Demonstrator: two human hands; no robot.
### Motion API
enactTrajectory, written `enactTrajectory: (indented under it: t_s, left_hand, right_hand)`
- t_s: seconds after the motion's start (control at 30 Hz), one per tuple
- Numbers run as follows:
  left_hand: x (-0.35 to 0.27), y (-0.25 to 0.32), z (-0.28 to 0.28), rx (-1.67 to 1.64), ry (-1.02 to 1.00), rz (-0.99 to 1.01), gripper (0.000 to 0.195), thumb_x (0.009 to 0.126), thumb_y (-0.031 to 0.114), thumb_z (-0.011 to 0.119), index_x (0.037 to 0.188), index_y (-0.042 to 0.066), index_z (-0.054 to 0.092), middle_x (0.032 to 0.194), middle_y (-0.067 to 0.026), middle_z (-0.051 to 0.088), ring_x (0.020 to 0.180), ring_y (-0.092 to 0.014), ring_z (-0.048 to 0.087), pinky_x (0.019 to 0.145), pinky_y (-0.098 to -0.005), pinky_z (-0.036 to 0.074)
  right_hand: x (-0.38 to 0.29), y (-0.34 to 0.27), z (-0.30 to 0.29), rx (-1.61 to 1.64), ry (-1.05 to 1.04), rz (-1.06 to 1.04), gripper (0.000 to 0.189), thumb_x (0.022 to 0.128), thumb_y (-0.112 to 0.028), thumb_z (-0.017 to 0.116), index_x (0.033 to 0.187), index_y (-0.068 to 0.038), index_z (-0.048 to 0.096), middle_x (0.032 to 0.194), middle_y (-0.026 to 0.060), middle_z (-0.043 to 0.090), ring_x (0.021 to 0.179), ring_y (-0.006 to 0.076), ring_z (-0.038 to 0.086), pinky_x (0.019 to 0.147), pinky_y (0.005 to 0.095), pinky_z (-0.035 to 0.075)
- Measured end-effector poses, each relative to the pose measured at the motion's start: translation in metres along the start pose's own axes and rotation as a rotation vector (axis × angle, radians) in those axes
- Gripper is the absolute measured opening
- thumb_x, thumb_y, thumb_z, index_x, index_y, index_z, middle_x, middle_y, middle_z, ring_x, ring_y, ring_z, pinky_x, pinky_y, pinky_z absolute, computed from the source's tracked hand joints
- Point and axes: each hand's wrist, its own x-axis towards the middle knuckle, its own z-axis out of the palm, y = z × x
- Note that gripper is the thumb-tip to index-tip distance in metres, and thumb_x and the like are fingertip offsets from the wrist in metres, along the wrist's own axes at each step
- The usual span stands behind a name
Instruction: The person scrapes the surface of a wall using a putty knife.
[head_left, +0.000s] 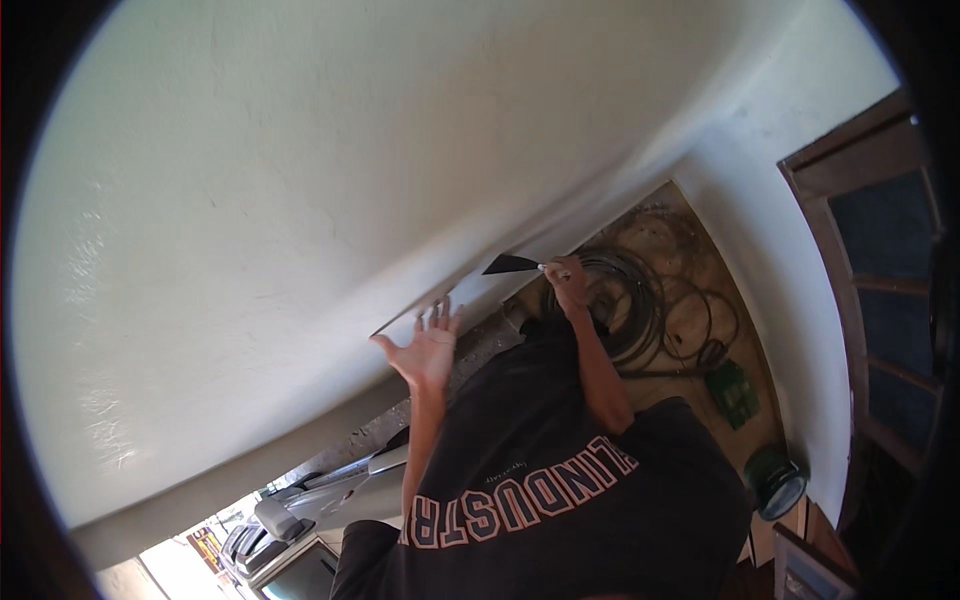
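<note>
My left hand (427, 352) is raised with its palm towards me and its fingers spread, close to the white wall (300, 172). A thin dark line runs by its thumb and fingertips; whether it is a thin plate's edge or a mark on the wall, I cannot tell. My right hand (568, 285), to the right, holds a putty knife by its handle. The knife's dark, flared blade (510, 264) points left towards the wall's lower part and hides part of it. Whether the blade touches the wall is unclear.
Coiled hose or cable (637, 300) lies on the floor below the right hand. A green plastic object (733, 394) and a green container (778, 484) are at the right, near a brown framed window or door (862, 285). A vehicle (300, 536) shows at lower left.
</note>
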Motion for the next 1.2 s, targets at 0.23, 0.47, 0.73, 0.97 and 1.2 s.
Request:
enactTrajectory:
  t_s: [0.23, 0.47, 0.73, 0.97, 1.2]
  left_hand:
    - [-0.030, -0.061, 0.084, 0.169, -0.231, -0.055, 0.118, 0.062, 0.077, 0.066, 0.134, -0.009, 0.028, 0.144, -0.0233, 0.027, 0.140, -0.039, 0.014, 0.114, -0.0612, 0.009]
    - [-0.039, -0.066, 0.106, 0.160, -0.109, 0.065, 0.131, 0.062, 0.084, 0.056, 0.138, -0.016, 0.016, 0.146, -0.0346, 0.017, 0.138, -0.051, 0.007, 0.114, -0.0595, 0.007]
    - [-0.019, -0.076, 0.111, 0.355, -0.249, 0.089, 0.147, 0.051, 0.094, 0.047, 0.145, -0.008, -0.002, 0.151, -0.0336, 0.004, 0.135, -0.058, 0.007, 0.112, -0.0638, 0.005]
    - [-0.010, -0.085, 0.114, 0.369, -0.209, 0.140, 0.152, 0.046, 0.097, 0.044, 0.145, -0.007, -0.007, 0.149, -0.0339, -0.017, 0.135, -0.057, -0.011, 0.111, -0.0661, -0.001]
    - [-0.009, -0.083, 0.118, 0.302, -0.236, 0.077, 0.154, 0.044, 0.098, 0.043, 0.146, -0.005, -0.010, 0.149, -0.0312, -0.021, 0.135, -0.054, -0.016, 0.111, -0.0655, -0.006]
  right_hand:
    - [0.078, -0.037, -0.050, -0.121, -0.089, -0.159, 0.029, 0.068, -0.009, 0.079, 0.090, 0.000, 0.063, 0.087, 0.0149, 0.058, 0.084, 0.0340, 0.058, 0.075, 0.0375, 0.046]
    - [0.096, -0.062, -0.076, -0.237, -0.092, -0.192, 0.028, 0.069, -0.009, 0.079, 0.092, -0.001, 0.064, 0.091, 0.0120, 0.061, 0.087, 0.0293, 0.058, 0.077, 0.0377, 0.047]
    - [0.122, -0.068, -0.097, -0.227, -0.048, -0.233, 0.028, 0.069, -0.009, 0.078, 0.091, -0.001, 0.062, 0.089, 0.0125, 0.061, 0.089, 0.0310, 0.057, 0.077, 0.0420, 0.046]
    - [0.156, -0.063, -0.183, -0.377, 0.392, -0.074, 0.026, 0.070, -0.010, 0.078, 0.091, -0.004, 0.063, 0.089, 0.0098, 0.062, 0.090, 0.0291, 0.056, 0.075, 0.0409, 0.046]
    - [0.186, -0.065, -0.187, -0.306, 0.132, -0.281, 0.028, 0.070, -0.011, 0.079, 0.092, -0.006, 0.064, 0.091, 0.0098, 0.062, 0.092, 0.0292, 0.057, 0.082, 0.0437, 0.046]
